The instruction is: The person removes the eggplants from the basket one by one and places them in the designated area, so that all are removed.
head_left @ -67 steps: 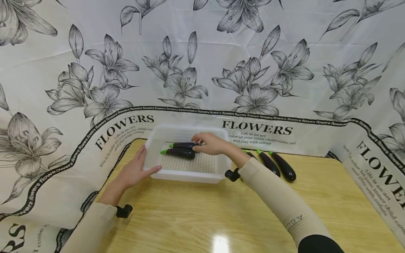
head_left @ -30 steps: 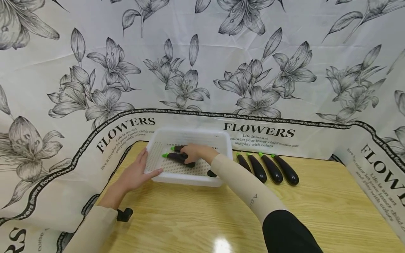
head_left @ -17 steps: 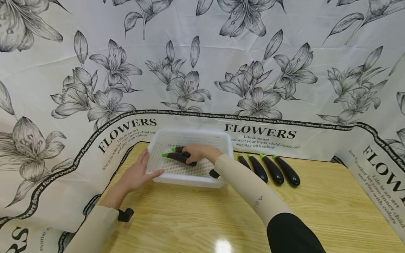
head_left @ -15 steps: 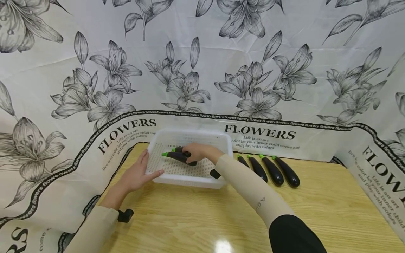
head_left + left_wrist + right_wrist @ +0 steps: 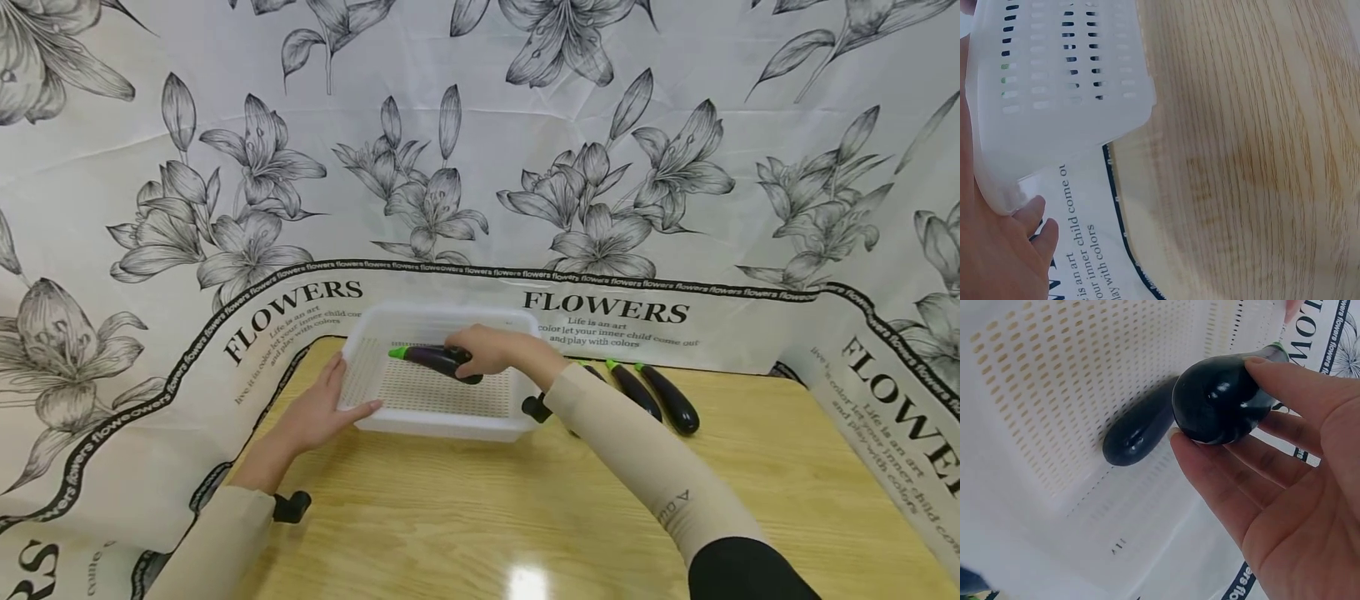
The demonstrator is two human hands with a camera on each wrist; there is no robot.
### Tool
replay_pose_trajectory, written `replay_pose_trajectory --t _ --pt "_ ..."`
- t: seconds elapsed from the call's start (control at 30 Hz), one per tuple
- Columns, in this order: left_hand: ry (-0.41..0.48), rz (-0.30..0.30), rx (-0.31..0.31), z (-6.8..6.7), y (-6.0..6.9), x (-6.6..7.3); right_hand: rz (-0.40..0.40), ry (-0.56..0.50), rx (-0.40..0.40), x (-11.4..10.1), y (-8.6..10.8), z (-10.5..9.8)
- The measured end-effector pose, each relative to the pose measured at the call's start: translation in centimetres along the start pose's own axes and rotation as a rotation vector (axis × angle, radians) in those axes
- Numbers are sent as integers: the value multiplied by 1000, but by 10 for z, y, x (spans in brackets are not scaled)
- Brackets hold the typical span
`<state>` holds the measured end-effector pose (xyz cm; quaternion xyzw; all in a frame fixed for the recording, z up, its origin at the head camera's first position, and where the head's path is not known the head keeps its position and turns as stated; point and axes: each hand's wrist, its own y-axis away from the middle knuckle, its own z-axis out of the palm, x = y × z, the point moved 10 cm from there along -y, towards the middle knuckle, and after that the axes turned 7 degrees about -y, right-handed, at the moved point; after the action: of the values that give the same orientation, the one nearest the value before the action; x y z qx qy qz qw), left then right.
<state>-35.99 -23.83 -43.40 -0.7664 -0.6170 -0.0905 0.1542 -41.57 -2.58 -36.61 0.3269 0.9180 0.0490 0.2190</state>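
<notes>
eggplant (image 5: 429,359) pinched in right hand (image 5: 487,348), over white basket (image 5: 442,425).
left hand (image 5: 318,408), fingers spread, rests against the basket corner nearest it. judgement: grip the smooth-looking thick end firmly without squeezing, brace the basket, keep clear of the second eggplant (image 5: 1138,428) lying below the right hand. held eggplant, between the hands: glossy, near-black, green cap toward left hand.

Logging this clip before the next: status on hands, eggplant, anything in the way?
Right hand grips eggplant over basket. Left hand rests on basket's left end. Another eggplant lies in basket; nothing seen blocking.
</notes>
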Motion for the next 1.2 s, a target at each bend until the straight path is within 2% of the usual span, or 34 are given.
replay_pose_trajectory --t 0.23,0.47,0.9,1.2 --pt "-13 7 -14 -1 1 -1 16 -31 25 3 27 -2" --pt "-27 17 -12 -6 -3 -2 34 -33 107 8 55 -9" --pt "-4 15 -32 1 3 3 128 -100 173 29 112 2" --pt "-15 11 -30 2 2 1 134 -122 271 43 152 5"
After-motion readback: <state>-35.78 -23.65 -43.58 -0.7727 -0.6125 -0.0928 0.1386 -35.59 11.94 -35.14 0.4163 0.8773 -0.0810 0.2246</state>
